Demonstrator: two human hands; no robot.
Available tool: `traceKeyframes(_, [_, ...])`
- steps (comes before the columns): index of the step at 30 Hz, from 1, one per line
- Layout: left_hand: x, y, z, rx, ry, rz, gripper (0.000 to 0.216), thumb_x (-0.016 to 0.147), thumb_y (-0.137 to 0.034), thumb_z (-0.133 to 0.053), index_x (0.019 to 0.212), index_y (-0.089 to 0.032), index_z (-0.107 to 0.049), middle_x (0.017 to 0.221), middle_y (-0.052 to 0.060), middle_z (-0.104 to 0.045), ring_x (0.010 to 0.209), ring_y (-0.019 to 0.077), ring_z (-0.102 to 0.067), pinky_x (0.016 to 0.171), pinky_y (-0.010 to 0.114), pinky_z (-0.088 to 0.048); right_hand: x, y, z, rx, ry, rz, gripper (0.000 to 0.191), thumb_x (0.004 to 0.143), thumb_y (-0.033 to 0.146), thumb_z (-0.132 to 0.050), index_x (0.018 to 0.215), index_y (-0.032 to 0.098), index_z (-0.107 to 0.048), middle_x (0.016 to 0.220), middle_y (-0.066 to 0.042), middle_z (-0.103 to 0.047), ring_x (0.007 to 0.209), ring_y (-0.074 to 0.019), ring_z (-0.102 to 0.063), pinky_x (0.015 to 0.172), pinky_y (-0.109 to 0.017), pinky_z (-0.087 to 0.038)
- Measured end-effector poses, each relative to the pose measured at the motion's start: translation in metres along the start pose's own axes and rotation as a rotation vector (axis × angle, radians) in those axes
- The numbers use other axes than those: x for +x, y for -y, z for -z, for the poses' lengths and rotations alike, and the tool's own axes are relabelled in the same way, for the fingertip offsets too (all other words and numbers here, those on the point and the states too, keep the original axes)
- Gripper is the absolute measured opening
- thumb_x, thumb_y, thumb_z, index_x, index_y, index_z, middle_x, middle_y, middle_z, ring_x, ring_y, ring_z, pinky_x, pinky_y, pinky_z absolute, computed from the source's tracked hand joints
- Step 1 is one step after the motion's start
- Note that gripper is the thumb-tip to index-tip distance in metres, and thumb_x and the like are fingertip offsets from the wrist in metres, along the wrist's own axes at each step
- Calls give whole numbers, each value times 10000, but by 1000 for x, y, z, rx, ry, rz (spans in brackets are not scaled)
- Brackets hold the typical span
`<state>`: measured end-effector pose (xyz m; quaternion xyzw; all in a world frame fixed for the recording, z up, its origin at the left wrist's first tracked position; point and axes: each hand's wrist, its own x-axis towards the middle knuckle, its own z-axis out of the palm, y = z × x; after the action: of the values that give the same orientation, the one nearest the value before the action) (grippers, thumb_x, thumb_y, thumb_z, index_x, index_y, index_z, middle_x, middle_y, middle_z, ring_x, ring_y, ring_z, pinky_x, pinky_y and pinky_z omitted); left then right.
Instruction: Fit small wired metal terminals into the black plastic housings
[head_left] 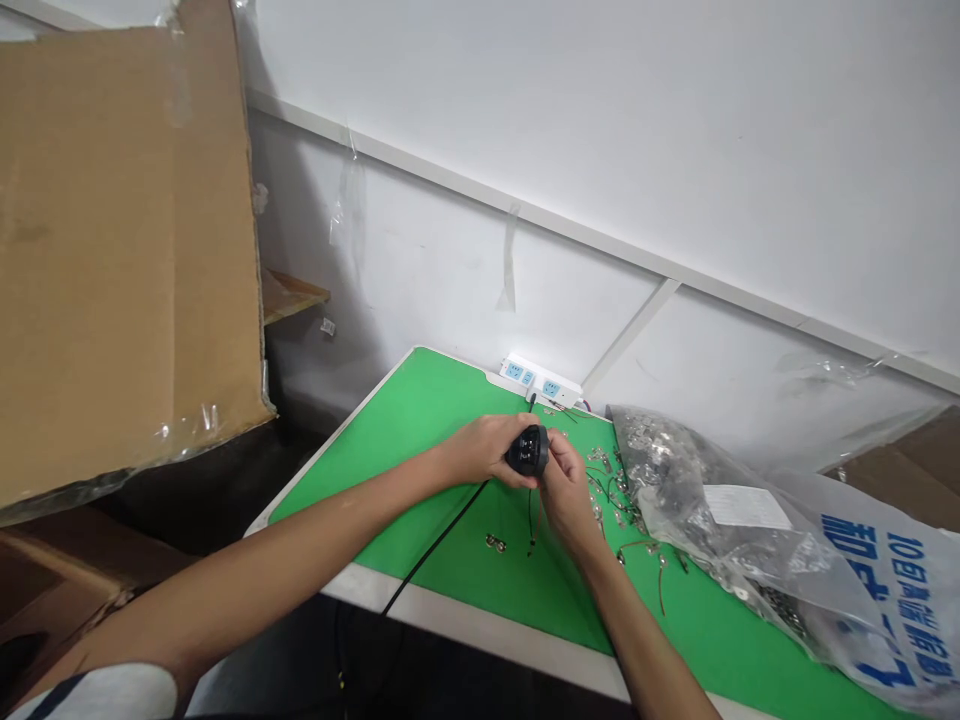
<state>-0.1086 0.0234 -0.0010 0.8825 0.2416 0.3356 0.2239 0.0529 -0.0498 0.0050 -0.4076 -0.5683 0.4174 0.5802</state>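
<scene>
A black, round-headed device (528,452) is raised above the green tabletop, its ribbed body tilted toward me. My left hand (487,448) is closed around its left side. Against the right rim, my right hand (566,485) has its fingers curled and pressed together; what they pinch is hidden behind the device. Thin dark and brownish wires (531,530) hang below, between the two hands. A black cable (435,548) runs under my left wrist and over the table's front edge. A small metal piece with round ends (496,543) lies in front of the hands.
A white power strip (541,378) with a plug in it sits at the back edge. Small metal parts and short wires (619,490) are scattered to the right, beside a clear plastic bag (675,470) of parts. A large cardboard box (127,230) stands at left.
</scene>
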Motion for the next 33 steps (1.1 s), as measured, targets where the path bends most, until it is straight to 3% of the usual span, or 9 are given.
traceKeyframes(7, [1, -4, 2, 122, 34, 4, 777, 735, -691, -847, 1284, -211, -578, 1067, 69, -766, 969, 291, -753, 809, 326, -527, 1, -4, 3, 83, 11, -37, 372, 847, 524, -778, 744, 221, -589, 710, 44, -491, 660, -133, -433, 583, -241, -368])
traceKeyframes(14, [2, 3, 3, 143, 33, -52, 781, 724, -701, -851, 1277, -219, -584, 1049, 65, -771, 950, 288, -764, 756, 311, -523, 0, -5, 7, 87, 97, -61, 330, 918, 509, -717, 782, 224, -621, 725, 42, -529, 625, -128, -469, 587, -253, -394])
traceKeyframes(22, [3, 8, 0, 58, -104, -135, 805, 774, -693, -818, 1379, -244, -535, 1322, 133, -660, 1145, 319, -711, 899, 399, -585, 15, 17, 19, -114, 105, 9, 337, 892, 546, -702, 782, 231, -651, 713, 23, -586, 663, -164, -524, 622, -284, -434])
traceKeyframes(25, [3, 8, 1, 31, -121, -119, 881, 824, -701, -765, 1507, -260, -426, 1349, 147, -645, 1190, 336, -699, 966, 450, -582, 19, 19, 27, -204, 21, 31, 345, 897, 569, -687, 848, 228, -679, 749, 10, -600, 698, -178, -534, 658, -304, -445])
traceKeyframes(29, [1, 12, -1, -25, -186, -92, 852, 891, -689, -702, 1508, -221, -347, 1362, 174, -639, 1164, 331, -718, 974, 488, -591, 21, 10, 32, -199, -171, 55, 425, 887, 626, -671, 1058, 236, -677, 948, -36, -651, 908, -234, -604, 789, -353, -500])
traceKeyframes(33, [2, 18, -8, -73, -257, -245, 729, 886, -608, -763, 1379, -222, -390, 1396, 190, -614, 1274, 326, -675, 1028, 499, -582, 17, -1, 22, -132, -177, 39, 555, 864, 643, -696, 1253, 259, -599, 1285, -100, -632, 1191, -283, -593, 972, -427, -523])
